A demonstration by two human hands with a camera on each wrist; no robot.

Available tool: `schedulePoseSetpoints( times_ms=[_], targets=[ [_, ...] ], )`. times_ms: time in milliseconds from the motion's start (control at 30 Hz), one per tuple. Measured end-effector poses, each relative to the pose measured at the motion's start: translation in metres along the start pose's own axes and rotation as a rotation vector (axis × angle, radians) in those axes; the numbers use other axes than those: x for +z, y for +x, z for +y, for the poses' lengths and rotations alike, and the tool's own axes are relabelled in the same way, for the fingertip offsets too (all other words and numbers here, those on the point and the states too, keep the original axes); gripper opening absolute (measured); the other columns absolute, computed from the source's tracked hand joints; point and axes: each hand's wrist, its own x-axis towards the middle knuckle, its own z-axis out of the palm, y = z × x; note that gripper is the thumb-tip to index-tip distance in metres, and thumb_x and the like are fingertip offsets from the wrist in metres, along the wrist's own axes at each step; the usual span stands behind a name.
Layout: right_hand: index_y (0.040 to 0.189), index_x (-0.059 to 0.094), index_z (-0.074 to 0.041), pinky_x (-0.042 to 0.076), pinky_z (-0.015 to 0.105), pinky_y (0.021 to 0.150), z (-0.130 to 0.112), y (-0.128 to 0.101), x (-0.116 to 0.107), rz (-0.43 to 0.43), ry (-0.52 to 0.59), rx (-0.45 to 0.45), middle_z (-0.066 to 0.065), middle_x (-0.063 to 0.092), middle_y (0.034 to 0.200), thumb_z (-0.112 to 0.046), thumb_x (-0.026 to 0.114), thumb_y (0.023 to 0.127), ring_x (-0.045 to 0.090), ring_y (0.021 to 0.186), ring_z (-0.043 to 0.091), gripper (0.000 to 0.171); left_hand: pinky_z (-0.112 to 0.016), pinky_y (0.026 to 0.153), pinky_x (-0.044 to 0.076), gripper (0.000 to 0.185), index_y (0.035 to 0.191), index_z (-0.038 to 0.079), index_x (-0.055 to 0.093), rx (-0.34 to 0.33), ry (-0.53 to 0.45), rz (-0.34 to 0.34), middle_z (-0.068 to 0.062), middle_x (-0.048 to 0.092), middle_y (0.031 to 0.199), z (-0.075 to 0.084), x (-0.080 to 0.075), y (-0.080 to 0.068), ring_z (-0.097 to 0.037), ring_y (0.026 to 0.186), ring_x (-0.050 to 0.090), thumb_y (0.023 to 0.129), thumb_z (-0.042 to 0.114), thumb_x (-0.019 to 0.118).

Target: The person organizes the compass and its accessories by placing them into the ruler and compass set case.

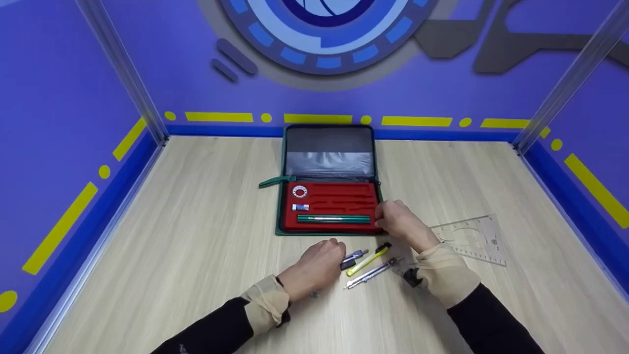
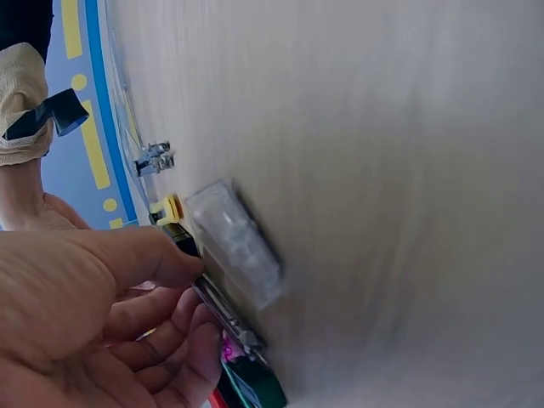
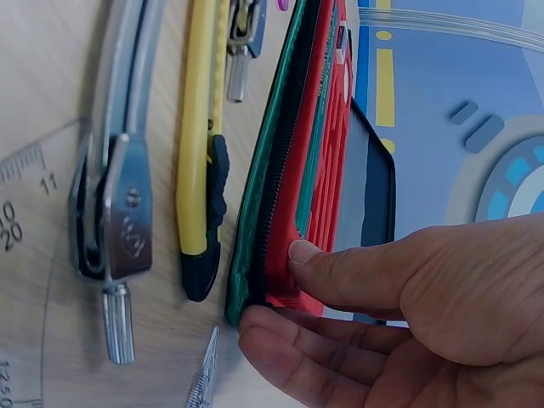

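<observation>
We see the right hand (image 1: 402, 222) pinching the near right corner of the open case (image 1: 329, 204), thumb on its red tray, fingers under the green edge. The left hand (image 1: 317, 268), fingers curled, grips a small dark tool (image 1: 355, 256) on the table (image 1: 172, 246) just near of the case. Right of it lie a yellow cutter (image 1: 369, 259), a metal compass (image 1: 373, 273) and a clear ruler (image 1: 471, 238)

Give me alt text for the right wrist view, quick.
The right hand pinches the near edge of an open green case with a red insert, thumb on top. Beside it on the wooden table lie a yellow utility knife and a metal compass overlapping a clear ruler.
</observation>
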Motion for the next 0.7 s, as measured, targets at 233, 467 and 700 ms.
schedulePoseSetpoints(
  times_ms=[233, 467, 700],
  targets=[
    [0.089, 0.07, 0.004, 0.053, 0.04, 0.072, 0.002, -0.002, 0.0, 0.015, 0.009, -0.019, 0.01, 0.068, 0.085, 0.002, 0.072, 0.091, 0.058, 0.077, 0.022, 0.004, -0.03, 0.061, 0.05, 0.01, 0.087, 0.002, 0.073, -0.032, 0.0, -0.073, -0.009, 0.063, 0.079, -0.002, -0.005, 0.003, -0.013, 0.068, 0.057, 0.083, -0.005, 0.068],
    [0.088, 0.072, 0.001, 0.051, 0.036, 0.068, 0.002, -0.001, 0.0, 0.012, 0.014, -0.007, 0.009, 0.067, 0.083, 0.004, 0.072, 0.09, 0.057, 0.075, 0.021, 0.004, -0.024, 0.054, 0.037, 0.011, 0.09, 0.002, 0.074, -0.077, -0.109, -0.122, -0.005, 0.061, 0.078, -0.008, -0.02, 0.003, -0.01, 0.064, 0.041, 0.085, -0.006, 0.069],
    [0.087, 0.071, 0.0, 0.051, 0.036, 0.069, 0.0, -0.001, 0.0, -0.002, 0.021, 0.002, 0.009, 0.066, 0.082, 0.004, 0.07, 0.091, 0.055, 0.074, 0.02, 0.005, -0.025, 0.067, 0.051, 0.014, 0.102, 0.004, 0.076, -0.128, -0.138, -0.101, -0.006, 0.069, 0.091, -0.023, -0.049, 0.021, -0.014, 0.079, 0.059, 0.089, 0.0, 0.074]
  ],
)
